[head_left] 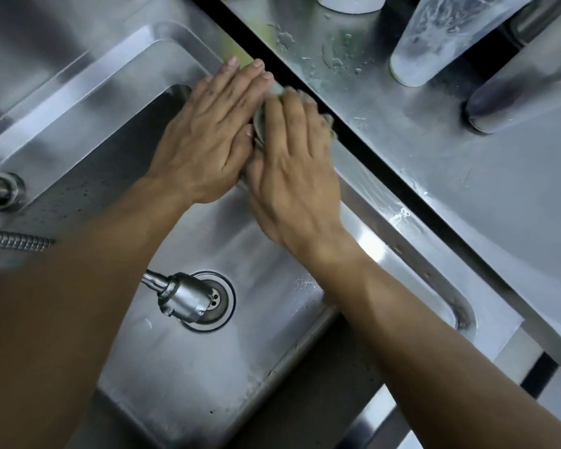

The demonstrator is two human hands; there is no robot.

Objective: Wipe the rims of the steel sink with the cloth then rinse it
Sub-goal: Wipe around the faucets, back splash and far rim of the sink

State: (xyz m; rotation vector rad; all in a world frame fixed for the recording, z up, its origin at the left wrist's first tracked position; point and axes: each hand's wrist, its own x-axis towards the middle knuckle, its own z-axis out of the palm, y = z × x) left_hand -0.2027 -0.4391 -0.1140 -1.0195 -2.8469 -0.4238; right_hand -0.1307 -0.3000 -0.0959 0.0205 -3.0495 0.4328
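**Both hands down on the sink rim**

Right hand lies palm-down, fingers curled over the cloth, pressing it on the sink's right rim. Left hand lies flat alongside, fingers straight, thumb touching the cloth. Both forearms reach across the basin, over the tap head and drain. Wet worktop beyond; bottle label unreadable.

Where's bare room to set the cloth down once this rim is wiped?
Bare steel counter lies right of the dark gap, below the frosted plastic tumbler and dark metal cylinder. The sink basin floor is free right of the round drain and faucet head. Crowded: the far rim, under the left hand and right hand.
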